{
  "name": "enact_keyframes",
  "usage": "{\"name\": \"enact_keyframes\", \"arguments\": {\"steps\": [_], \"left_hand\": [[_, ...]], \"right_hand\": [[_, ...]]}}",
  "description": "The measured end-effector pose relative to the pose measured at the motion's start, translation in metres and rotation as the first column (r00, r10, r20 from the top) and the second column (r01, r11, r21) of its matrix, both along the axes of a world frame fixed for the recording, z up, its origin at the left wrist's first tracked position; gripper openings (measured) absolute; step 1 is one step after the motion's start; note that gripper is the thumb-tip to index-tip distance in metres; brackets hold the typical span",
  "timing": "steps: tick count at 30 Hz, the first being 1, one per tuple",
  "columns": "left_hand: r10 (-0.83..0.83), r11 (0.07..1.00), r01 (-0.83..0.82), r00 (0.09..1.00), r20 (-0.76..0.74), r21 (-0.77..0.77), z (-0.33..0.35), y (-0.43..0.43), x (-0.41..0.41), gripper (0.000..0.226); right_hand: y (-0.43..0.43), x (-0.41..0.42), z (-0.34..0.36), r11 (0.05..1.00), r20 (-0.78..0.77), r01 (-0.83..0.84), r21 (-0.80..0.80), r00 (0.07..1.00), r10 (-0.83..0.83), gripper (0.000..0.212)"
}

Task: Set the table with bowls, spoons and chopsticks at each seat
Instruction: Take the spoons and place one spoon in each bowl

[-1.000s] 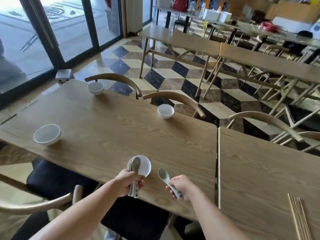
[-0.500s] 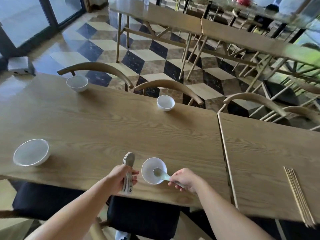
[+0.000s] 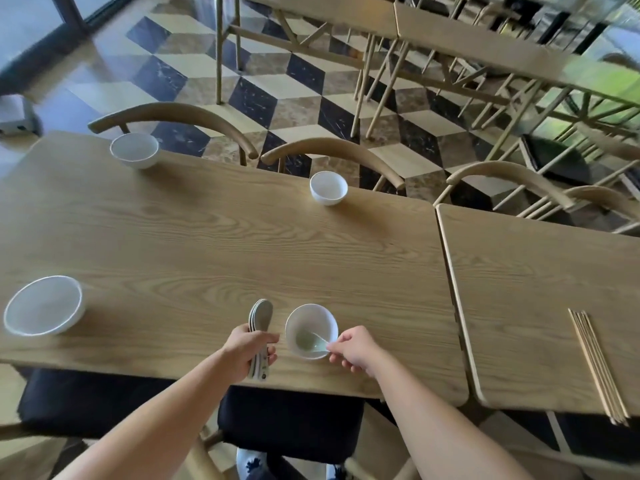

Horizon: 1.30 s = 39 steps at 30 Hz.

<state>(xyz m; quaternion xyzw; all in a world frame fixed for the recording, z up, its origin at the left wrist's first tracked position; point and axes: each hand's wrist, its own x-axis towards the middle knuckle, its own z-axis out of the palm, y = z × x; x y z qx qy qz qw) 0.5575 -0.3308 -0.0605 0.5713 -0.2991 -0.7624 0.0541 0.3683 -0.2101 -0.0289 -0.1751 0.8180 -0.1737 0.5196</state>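
We had bowls (image 3: 328, 188) out; right grip (image 3: 356, 349) pinched spoon (image 3: 308, 341) in near bowl (image 3: 320, 318), left grip (image 3: 247, 348) held spoon stack (image 3: 261, 315); chopsticks (image 3: 597, 365) untouched.

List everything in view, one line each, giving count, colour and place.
bowls: four, white, long table; two at far edge, two at near edge
spoon: one, pale, inside the nearest bowl
spoon stack: one, grey-white, held left of that bowl
chopsticks: one bundle, tan, right table's near edge
tables: two, light wood, side by side
chairs: several, wood with dark seats, around tables
left hand: grips spoon stack
right hand: pinches spoon handle
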Motion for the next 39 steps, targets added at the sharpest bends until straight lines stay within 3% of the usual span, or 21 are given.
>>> {"name": "enact_keyframes", "arguments": {"steps": [7, 17, 39], "left_hand": [[0.029, 0.993, -0.02, 0.997, 0.077, -0.114, -0.024, 0.007, -0.018, 0.028], [0.078, 0.996, -0.071, 0.992, 0.104, -0.062, -0.029, 0.015, -0.029, 0.014], [0.066, 0.997, -0.06, 0.992, 0.109, -0.056, -0.027, 0.032, -0.042, 0.02]], "right_hand": [[0.001, -0.005, -0.021, 0.997, -0.099, 0.076, 0.011, 0.992, -0.075, 0.035], [0.005, -0.009, -0.03, 0.981, -0.045, 0.18, -0.071, 0.982, -0.184, 0.015], [0.016, -0.026, -0.027, 0.987, -0.102, 0.16, -0.019, 0.982, -0.161, 0.02]]}}
